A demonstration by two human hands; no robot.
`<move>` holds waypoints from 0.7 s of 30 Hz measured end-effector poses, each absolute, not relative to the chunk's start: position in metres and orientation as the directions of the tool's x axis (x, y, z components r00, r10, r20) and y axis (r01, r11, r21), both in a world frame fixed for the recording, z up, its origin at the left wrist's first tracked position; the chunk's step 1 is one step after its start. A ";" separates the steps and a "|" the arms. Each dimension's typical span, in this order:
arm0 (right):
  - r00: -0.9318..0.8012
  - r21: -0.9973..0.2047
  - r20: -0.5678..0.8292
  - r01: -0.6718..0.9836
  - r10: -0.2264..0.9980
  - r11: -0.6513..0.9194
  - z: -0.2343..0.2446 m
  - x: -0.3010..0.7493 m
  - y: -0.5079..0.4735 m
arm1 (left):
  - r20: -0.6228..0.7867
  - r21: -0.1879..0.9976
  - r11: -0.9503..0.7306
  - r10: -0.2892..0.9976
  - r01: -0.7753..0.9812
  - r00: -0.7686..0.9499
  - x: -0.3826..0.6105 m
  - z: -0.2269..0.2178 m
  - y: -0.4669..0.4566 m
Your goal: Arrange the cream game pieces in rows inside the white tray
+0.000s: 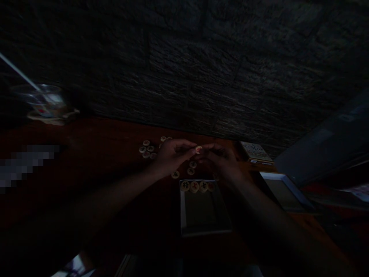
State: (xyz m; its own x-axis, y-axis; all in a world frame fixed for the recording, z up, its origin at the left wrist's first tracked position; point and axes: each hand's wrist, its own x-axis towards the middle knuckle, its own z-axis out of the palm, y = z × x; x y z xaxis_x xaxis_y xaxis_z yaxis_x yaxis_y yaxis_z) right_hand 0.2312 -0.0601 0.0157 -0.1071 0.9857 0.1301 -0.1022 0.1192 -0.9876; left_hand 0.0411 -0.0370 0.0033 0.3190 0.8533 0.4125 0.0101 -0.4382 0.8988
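Observation:
Above the table, a round Chinese chess piece (198, 149) with a red character is pinched between the fingertips of my left hand (171, 156) and my right hand (221, 157). Below them sits an open shallow box (183, 215). Along its far edge stands a row of several larger-looking pieces (195, 187), some marked red, others dark. Loose pieces with dark characters (190, 171) lie between the hands and the box, and another piece (175, 174) is under my left wrist. More pieces (146, 149) are scattered left of my left hand, which covers part of the group.
A dark stone wall (184, 77) rises behind the wooden table (95, 142). To the right are a small printed box (256, 151) and an open lid-like tray (284, 192). A clear plastic cup (46, 102) with a straw stands at the far left. The scene is dim.

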 end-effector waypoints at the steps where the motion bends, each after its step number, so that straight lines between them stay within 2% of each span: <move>1: -0.101 -0.988 0.138 -0.086 0.985 0.130 0.015 0.232 -0.060 | 0.419 0.894 -0.447 0.853 0.021 0.311 0.041 0.004 -0.037; 7: -0.057 -0.981 0.192 -0.014 0.980 0.192 0.013 0.230 -0.064 | 0.476 0.863 -0.505 0.824 0.018 0.308 0.044 0.003 -0.040; 11: -0.034 -0.979 0.201 -0.046 0.979 0.199 0.016 0.227 -0.066 | 0.504 0.841 -0.538 0.817 0.057 0.281 0.046 0.004 -0.041; 17: -0.073 -0.975 0.205 -0.108 0.976 0.196 0.016 0.226 -0.063 | 0.451 0.885 -0.465 0.856 -0.004 0.253 0.048 0.001 -0.040; 21: -0.048 -0.969 0.233 -0.094 0.971 0.228 0.013 0.227 -0.063 | 0.440 0.891 -0.453 0.867 0.004 0.234 0.049 -0.002 -0.040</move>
State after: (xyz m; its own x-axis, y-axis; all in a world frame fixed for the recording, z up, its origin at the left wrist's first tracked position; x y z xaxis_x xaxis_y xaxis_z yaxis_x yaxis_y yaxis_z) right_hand 0.2267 -0.0632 0.0127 -0.0477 0.9713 0.2330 -0.0938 0.2278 -0.9692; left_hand 0.0492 -0.0397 -0.0017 0.2340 0.8670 0.4400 0.0042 -0.4534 0.8913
